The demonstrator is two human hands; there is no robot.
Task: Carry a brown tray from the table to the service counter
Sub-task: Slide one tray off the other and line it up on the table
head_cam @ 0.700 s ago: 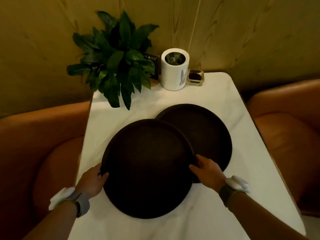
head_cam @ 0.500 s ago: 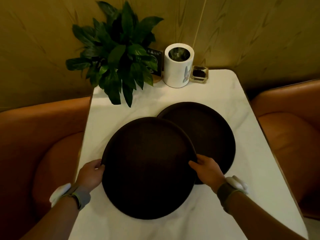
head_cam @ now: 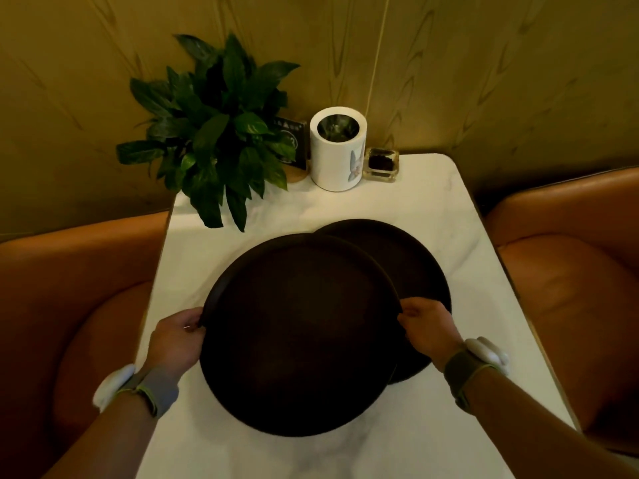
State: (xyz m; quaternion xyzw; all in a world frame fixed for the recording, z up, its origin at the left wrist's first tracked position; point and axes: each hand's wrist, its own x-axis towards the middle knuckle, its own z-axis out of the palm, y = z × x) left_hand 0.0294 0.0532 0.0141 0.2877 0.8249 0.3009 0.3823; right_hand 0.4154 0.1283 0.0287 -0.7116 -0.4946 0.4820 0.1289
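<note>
A round dark brown tray (head_cam: 297, 337) is in front of me over the white table (head_cam: 425, 216), overlapping a second round brown tray (head_cam: 418, 267) that lies behind it to the right. My left hand (head_cam: 176, 340) grips the near tray's left rim. My right hand (head_cam: 428, 328) grips its right rim, with fingers curled over the edge. The near tray covers much of the second tray's left side.
At the table's far end stand a leafy green plant (head_cam: 218, 133), a white cylindrical holder (head_cam: 337, 150), a small dark sign (head_cam: 294, 140) and a small clear dish (head_cam: 382, 164). Orange padded seats (head_cam: 570, 288) flank the table on both sides. A wood-panelled wall rises behind.
Both hands have closed tighter on the near tray's rim, and the tray looks slightly raised and closer to me. The view has tipped down a little.
</note>
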